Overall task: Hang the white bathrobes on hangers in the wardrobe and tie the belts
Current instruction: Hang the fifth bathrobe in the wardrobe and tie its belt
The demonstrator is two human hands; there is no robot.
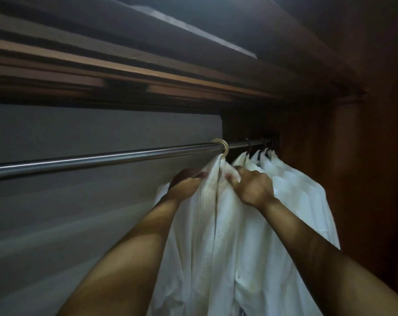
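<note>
Both the left hand (188, 181) and right hand (252, 185) grip the collar of a white bathrobe (207, 224) already hooked mid-rail (102, 158), others hanging at the rail's right end (belt unseen, presumably untied).

Both bare arms reach up; left hand (187, 181) and right hand (252, 185) grip the robe (216, 224), fingers curled

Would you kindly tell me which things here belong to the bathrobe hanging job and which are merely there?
Part of the job:
front bathrobe, gripped by left hand and right hand
its pale hanger hook
metal rail
bathrobes already hung

Merely there:
wooden shelf edge
grey back panel
</note>
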